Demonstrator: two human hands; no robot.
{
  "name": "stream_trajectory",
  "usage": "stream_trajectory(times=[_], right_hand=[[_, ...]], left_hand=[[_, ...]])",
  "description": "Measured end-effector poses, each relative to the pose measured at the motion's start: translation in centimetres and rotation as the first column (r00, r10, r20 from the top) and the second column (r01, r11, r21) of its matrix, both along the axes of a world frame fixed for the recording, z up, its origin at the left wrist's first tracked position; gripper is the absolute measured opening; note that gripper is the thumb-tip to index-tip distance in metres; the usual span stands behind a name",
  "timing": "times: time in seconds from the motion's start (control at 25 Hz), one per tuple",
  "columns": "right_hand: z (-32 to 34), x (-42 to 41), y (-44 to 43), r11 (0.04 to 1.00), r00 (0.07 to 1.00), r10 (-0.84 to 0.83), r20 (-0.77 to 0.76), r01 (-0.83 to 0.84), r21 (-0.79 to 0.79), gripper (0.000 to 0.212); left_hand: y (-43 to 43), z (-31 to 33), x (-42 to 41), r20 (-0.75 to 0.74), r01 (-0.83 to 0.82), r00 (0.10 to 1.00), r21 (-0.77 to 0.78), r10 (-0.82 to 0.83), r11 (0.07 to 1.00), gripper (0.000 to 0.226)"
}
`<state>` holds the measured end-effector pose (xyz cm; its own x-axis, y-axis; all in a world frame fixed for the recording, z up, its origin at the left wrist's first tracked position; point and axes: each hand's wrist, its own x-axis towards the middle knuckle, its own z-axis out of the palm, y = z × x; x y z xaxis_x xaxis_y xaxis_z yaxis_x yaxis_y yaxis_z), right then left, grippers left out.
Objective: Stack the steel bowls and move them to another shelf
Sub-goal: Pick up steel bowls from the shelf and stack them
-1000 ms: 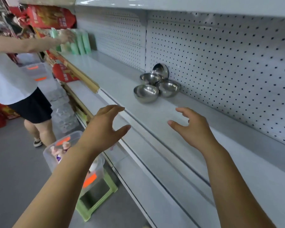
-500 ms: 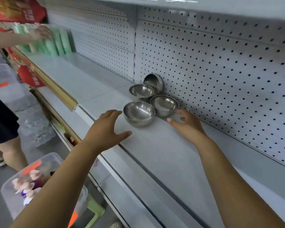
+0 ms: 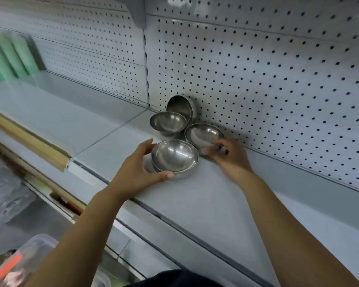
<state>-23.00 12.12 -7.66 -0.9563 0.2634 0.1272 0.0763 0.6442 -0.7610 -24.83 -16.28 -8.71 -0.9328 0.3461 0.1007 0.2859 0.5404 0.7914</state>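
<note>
Bowls: we count four steel bowls clustered on the shelf [image 3: 216,195] against the pegboard back wall [image 3: 267,75], all of them with nothing inside.
Front bowl: the front bowl [image 3: 174,157] sits upright, nearest us.
Right bowl: the right bowl [image 3: 204,134] sits upright just behind it, near the wall.
Back bowls: the left rear bowl [image 3: 167,123] is tilted, and the tipped bowl [image 3: 180,107] leans on edge against the pegboard.
Left hand: our left hand [image 3: 137,172] cups the front bowl, thumb at its near rim, fingers round its far left side.
Right hand: our right hand [image 3: 229,155] curls its fingers onto the outer wall of the right bowl; we cannot tell how firm the grip is.
Change: half a second ago both hands hovered spread and short of the bowls; they have now reached them, and the view has come closer.
Room: a grey shop shelf, blurred green bottles [image 3: 10,56] far left, and a clear plastic bin [image 3: 19,264] below.
</note>
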Motion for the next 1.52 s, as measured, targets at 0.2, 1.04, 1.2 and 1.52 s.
stream_trajectory(times=[0.2,1.04,1.2,1.52], right_hand=[[-0.7,0.8,-0.4,0.975,0.985,-0.15,-0.089,0.132,-0.176,0.01],[-2.2,4.4,-6.4,0.853,0.96,-0.02,-0.28,-0.13,-0.506,0.036],[-2.4,4.6,-6.8,0.856,0.96,0.006,-0.28,-0.149,-0.494,0.035],[-2.5,4.7,-6.4,0.872,0.987,0.122,-0.107,-0.158,-0.464,0.114]], left_hand=[[-0.5,-1.1,-0.7,-0.02,0.05,0.999,0.068,-0.048,0.996,0.089],[-1.6,-2.0,-1.0,-0.072,0.104,0.992,0.047,-0.1,0.993,0.059],[-1.7,-2.0,-0.9,-0.074,0.107,0.992,0.089,-0.101,0.99,0.064],[-1.4,-2.1,-0.8,-0.088,0.102,0.991,0.04,-0.098,0.994,0.057]])
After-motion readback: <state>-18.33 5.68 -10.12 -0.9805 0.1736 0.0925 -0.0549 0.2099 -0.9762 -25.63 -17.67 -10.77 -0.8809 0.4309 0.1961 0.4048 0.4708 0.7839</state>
